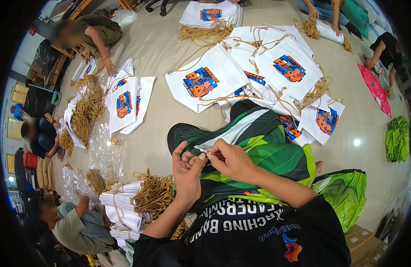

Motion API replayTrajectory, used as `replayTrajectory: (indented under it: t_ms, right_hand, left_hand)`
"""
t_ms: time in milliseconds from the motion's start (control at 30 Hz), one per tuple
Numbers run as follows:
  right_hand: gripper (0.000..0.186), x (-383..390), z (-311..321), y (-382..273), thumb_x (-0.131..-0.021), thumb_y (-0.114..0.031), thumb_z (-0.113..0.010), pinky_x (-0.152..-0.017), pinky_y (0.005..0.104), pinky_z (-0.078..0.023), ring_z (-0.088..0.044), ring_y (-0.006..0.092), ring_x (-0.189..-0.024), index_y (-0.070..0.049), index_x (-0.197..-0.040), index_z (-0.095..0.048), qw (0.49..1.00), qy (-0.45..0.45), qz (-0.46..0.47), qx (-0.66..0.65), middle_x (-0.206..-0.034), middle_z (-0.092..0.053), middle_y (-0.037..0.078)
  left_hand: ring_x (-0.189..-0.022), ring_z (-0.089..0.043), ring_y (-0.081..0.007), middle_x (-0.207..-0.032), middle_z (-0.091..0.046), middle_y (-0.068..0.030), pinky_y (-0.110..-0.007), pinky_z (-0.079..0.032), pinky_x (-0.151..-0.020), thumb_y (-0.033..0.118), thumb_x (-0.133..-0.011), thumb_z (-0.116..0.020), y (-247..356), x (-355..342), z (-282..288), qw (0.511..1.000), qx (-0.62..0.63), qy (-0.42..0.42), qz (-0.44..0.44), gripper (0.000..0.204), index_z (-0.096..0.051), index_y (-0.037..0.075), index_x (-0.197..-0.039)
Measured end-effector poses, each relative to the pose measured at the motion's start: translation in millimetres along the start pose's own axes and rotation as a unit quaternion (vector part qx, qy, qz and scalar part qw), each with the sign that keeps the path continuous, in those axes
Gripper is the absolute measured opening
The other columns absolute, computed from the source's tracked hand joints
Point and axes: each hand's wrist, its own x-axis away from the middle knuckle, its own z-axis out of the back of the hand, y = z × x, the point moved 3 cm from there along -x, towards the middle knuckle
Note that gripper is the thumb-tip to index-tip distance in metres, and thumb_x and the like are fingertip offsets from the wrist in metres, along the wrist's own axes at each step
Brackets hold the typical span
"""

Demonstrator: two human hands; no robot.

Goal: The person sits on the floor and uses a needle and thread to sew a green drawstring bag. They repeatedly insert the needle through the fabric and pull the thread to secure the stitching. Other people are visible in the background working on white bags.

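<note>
A green, black and white patterned garment (263, 151) lies across my lap. Above it, my left hand (187, 167) is closed, with thumb and fingers pinching a dark edge of the cloth. My right hand (232, 161) meets it, closed round a small tool (203, 150) with a silver tip and a dark red part; most of it is hidden in my fingers, so its exact kind does not show. The silver tip touches the cloth at my left fingertips.
White printed drawstring bags (205, 84) spread ahead of me. A bag stack (212, 15) stands beyond; bundled bags with tan cords (154, 193) lie at my left. Bright green cloth (343, 196) is at my right. Several people sit around, one handling bags (125, 104) at far left.
</note>
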Motion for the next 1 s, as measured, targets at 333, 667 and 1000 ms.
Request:
replayTrajectory:
  t_ms: [333, 667, 1000]
  right_hand:
    - [0.024, 0, -1, -2, -0.102, -0.02, -0.067, -0.067, 0.0474, -0.055, -0.073, 0.0375, -0.078, 0.0, -0.108, -0.055, 1.0, 0.007, -0.001, 0.002, -0.085, -0.072, 0.018]
    - [0.024, 1, -2, -1, -0.102, -0.021, -0.066, -0.064, 0.0495, -0.053, -0.072, 0.0383, -0.075, -0.001, -0.108, -0.054, 1.0, 0.015, 0.01, 0.026, -0.082, -0.071, 0.017]
    - [0.024, 2, -4, 0, -0.102, -0.021, -0.066, -0.065, 0.0496, -0.053, -0.073, 0.0386, -0.075, -0.001, -0.108, -0.054, 0.999, 0.023, 0.016, 0.02, -0.082, -0.071, 0.017]
  left_hand:
    - [-0.093, -0.062, -0.0083, -0.117, -0.05, -0.004, -0.027, -0.058, -0.092, -0.008, -0.097, -0.069, -2, 0, 1, 0.999, -0.02, -0.014, -0.042, 0.065, -0.034, 0.003, -0.151]
    - [-0.09, -0.063, -0.0081, -0.107, -0.053, -0.0025, -0.023, -0.051, -0.084, -0.011, -0.095, -0.071, -1, 0, -4, 0.998, -0.017, 0.002, -0.056, 0.063, -0.038, 0.004, -0.147]
    - [-0.105, -0.067, -0.0141, -0.114, -0.058, -0.0028, -0.033, -0.058, -0.095, 0.001, -0.103, -0.066, -5, 1, -1, 1.0, -0.006, 0.006, -0.02, 0.055, -0.036, 0.005, -0.149]
